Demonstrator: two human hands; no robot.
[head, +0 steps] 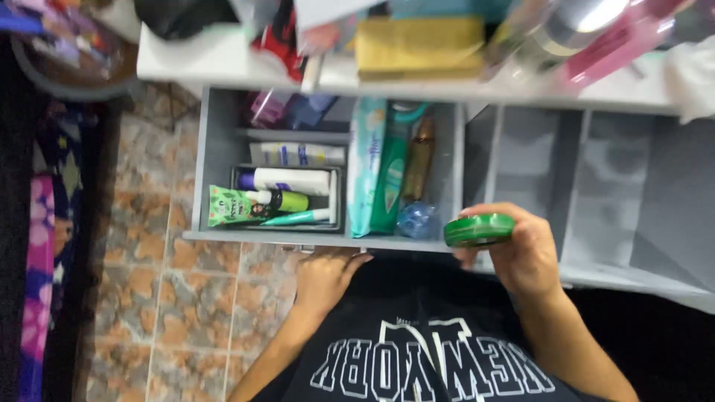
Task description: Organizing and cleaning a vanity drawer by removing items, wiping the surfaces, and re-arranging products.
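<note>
— Fingers, right hand (pixel 521 257): closed round a flat green round tin (pixel 479 230), centre-right of frame, held edge-on beside the open grey drawer (pixel 223 149).

— Left hand (pixel 324 275)?

— Lower centre, fingers curled on the drawer front, steadying it; holds nothing.

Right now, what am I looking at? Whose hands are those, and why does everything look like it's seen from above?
A person wears a camera on their head, so this one picture looks down past their dark shirt at their own two bare hands. The right hand holds a flat round green tin. The left hand rests at the front edge of an open grey drawer. Inside it lie tubes and bottles in a small tray, a pale blue-green packet of wipes, a brownish bottle and a small blue blurry thing. Above is a cluttered white tabletop; below is a tiled floor.
</note>
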